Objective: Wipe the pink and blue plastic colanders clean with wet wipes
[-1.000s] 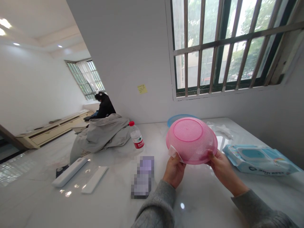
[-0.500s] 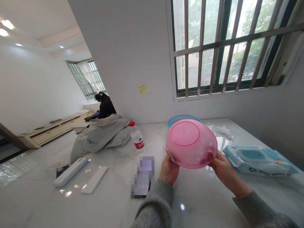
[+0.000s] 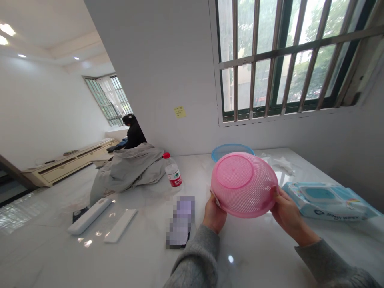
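A pink plastic mesh basket (image 3: 244, 186) is held up above the white table, its round base turned toward me. My left hand (image 3: 215, 214) grips its lower left rim, and a bit of something thin and white shows between those fingers and the basket. On the right side, my right hand (image 3: 285, 212) is closed on the rim, thumb on the outer mesh. Part of a blue basket (image 3: 232, 150) shows behind the pink one. To the right of my right hand lies a light blue pack of wipes (image 3: 327, 200).
Left of my hands are a blurred-out phone (image 3: 181, 222), a red-capped bottle (image 3: 173, 171) and grey cloth (image 3: 129, 168). Two white bar-shaped items, one a long box (image 3: 90, 216), lie farther left. Crumpled clear plastic (image 3: 282, 165) rests near the wall. Another person (image 3: 135, 132) is beyond.
The pink basket has tilted a little and shifted slightly right and down in view, with its base facing me more. My right hand has moved slightly right along with it.
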Demonstrator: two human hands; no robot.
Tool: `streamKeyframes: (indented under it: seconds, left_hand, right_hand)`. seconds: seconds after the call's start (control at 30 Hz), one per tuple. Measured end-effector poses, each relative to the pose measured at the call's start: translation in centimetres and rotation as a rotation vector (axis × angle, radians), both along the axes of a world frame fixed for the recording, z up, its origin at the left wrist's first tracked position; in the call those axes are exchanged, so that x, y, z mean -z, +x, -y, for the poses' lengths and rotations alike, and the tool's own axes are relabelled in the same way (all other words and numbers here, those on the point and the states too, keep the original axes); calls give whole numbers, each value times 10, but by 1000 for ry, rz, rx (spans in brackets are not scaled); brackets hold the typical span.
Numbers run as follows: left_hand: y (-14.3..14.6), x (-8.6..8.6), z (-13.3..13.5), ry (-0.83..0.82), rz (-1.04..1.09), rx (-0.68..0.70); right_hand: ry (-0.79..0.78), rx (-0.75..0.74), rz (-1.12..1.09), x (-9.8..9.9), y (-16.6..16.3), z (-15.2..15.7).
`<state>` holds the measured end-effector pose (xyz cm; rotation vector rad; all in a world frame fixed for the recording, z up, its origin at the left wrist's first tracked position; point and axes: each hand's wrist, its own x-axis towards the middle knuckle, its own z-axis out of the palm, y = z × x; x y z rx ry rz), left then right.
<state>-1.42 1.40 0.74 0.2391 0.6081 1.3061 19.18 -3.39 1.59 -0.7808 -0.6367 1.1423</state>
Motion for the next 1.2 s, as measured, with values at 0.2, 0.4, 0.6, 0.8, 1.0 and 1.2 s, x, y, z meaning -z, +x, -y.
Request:
streamKeyframes:
  seconds: [0.2, 0.4, 0.6, 0.8, 1.0, 1.2]
  left_hand:
    - [-1, -1, 1, 11, 25, 30]
    - [0, 3, 1, 54, 42, 97]
    - [-3, 10, -5, 15, 48, 102]
    - [0, 10, -5, 59, 99, -9]
    - [2, 9, -2, 121, 106, 17]
    - [4, 9, -1, 75, 59, 4]
  right_hand:
    - [-25, 88, -42, -8, 7, -3]
    - [-96, 169, -24, -1, 18, -10]
    - [-65, 196, -9, 8, 8, -12]
    - [-105, 162, -1, 6, 10, -7]
    - [-145, 36, 13, 8, -3, -5]
    - [-169, 63, -21, 14, -1, -9]
